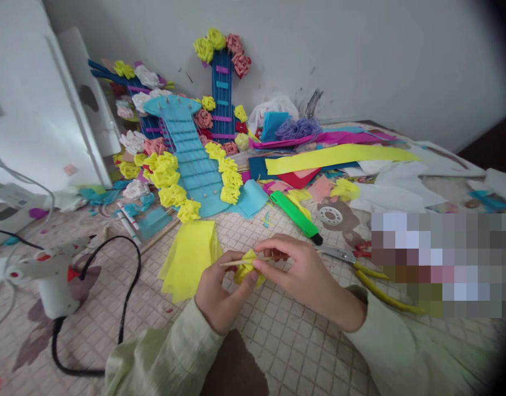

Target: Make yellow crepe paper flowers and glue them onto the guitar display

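Covering the lower view, a beige checked cloth with brown bear prints (pixel 278 352) is serving as the work surface. Behind, a big turquoise guitar-shaped paper model edged with yellow paper roses (pixel 195 165) is lying propped toward the wall; a flat sheet of yellow crepe paper (pixel 189 261) is lying just in front of it, near the hands. A white hot glue gun with a black cord (pixel 50 275) is standing well off to the left.

The left hand (pixel 220 300) is gripping a small yellow paper wad (pixel 247 270) — thumb on top, fingers underneath. The right hand (pixel 300 269) is pinching a thin wooden stick (pixel 236 263) with thumb and fingertips, right where it is entering the paper. The wad is sitting between both hands, lifted just above the cloth, mid-view.

Judging by this, the winding is going best with the right fingers rolling the stick while the left thumb is pressing the paper tight against it — loose turns are likely slipping off, and a hard squeeze is risking a tear in the thin crepe.

The stick is running side to side across the picture, long axis near level, tilting up slightly toward the right hand; its bare end is pointing to the person's left, poking out over the left fingers, the other end hiding under the right fingers.
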`<state>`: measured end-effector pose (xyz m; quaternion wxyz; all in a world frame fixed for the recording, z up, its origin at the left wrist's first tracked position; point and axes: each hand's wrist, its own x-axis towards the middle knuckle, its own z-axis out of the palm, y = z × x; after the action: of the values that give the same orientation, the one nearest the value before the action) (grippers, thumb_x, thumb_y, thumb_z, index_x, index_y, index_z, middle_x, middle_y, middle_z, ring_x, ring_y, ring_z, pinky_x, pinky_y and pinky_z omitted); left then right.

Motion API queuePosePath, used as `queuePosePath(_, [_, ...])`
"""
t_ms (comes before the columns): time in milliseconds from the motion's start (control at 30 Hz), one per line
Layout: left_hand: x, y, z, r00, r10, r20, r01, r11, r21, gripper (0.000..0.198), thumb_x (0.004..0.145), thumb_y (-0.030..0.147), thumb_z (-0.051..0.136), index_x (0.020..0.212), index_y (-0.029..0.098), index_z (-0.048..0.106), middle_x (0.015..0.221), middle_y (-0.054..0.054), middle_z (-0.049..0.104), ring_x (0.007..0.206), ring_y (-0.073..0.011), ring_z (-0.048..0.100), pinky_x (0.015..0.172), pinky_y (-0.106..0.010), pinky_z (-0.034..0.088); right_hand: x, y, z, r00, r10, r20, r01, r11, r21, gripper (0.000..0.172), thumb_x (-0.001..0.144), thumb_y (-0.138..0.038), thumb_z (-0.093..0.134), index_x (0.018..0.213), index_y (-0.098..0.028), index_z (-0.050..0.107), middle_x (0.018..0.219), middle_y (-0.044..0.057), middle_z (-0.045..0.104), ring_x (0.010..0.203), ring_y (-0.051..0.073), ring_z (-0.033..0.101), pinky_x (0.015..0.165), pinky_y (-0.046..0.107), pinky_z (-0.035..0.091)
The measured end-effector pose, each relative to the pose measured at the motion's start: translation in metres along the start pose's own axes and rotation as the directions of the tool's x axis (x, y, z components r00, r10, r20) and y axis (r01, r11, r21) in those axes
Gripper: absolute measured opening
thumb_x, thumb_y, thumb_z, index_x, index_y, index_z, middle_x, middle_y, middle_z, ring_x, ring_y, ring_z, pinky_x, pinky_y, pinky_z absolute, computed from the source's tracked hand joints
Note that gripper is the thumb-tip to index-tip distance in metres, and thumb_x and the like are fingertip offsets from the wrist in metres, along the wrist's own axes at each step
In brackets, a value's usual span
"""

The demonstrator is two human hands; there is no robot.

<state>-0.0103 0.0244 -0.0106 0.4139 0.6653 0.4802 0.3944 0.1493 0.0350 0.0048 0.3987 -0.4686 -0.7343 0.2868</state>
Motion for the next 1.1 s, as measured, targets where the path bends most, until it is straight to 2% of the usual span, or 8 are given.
queuePosePath(333, [0.0009,-0.0022,0.0011,1.0,-0.02,0.024,0.023,0.995,-0.096,0.017,0.081,0.028,0.049,0.082,0.014,0.058,0.074,-0.005,0.062,0.071,-0.0152,0.057,0.066,-0.025,0.045,-0.0019,0.001,0.002,0.996,0.087,0.018,-0.088,0.995,0.039,0.017,0.068,-0.017,0.065,0.084,-0.019,0.061,0.074,-0.001,0.06,0.066,0.011,0.053,0.06,0.023,0.044])
queuePosePath(600, [0.0037,-0.007,-0.0011,0.999,-0.025,-0.034,0.022,0.997,-0.079,0.019,0.08,0.029,0.05,0.082,0.013,0.059,0.078,-0.006,0.063,0.073,-0.0152,0.058,0.066,-0.024,0.046,0.0013,0.0008,-0.0005,0.994,0.031,0.105,-0.039,0.996,0.076,0.008,0.077,-0.019,0.057,0.084,-0.018,0.061,0.077,0.0,0.061,0.066,0.01,0.053,0.058,0.022,0.043])
queuePosePath(800, [0.0022,-0.0081,0.0009,0.998,-0.066,-0.015,0.062,0.985,-0.164,0.019,0.078,0.029,0.054,0.089,0.014,0.056,0.085,-0.007,0.061,0.08,-0.0161,0.059,0.07,-0.026,0.048,0.0005,0.0016,-0.0002,0.998,0.041,0.057,-0.042,0.999,0.026,0.011,0.074,-0.016,0.058,0.084,-0.018,0.061,0.077,0.002,0.061,0.068,0.012,0.055,0.059,0.024,0.045])
queuePosePath(900, [0.0024,-0.0076,0.0011,0.997,-0.08,0.0,0.079,0.977,-0.198,0.019,0.076,0.029,0.056,0.088,0.014,0.056,0.082,-0.006,0.06,0.077,-0.0161,0.059,0.069,-0.026,0.048,0.0006,0.0015,-0.0003,0.998,0.04,0.037,-0.041,0.999,0.018,0.013,0.073,-0.016,0.058,0.085,-0.018,0.061,0.077,0.002,0.061,0.068,0.013,0.055,0.061,0.025,0.047])
queuePosePath(1100, [0.0027,-0.0067,0.0016,0.997,-0.073,0.022,0.076,0.971,-0.225,0.016,0.076,0.028,0.056,0.084,0.014,0.056,0.079,-0.004,0.06,0.076,-0.0154,0.058,0.068,-0.026,0.048,0.0013,0.002,0.0011,0.996,0.059,0.061,-0.061,0.997,0.037,0.013,0.069,-0.014,0.059,0.082,-0.018,0.061,0.074,0.001,0.06,0.066,0.012,0.055,0.058,0.024,0.046])
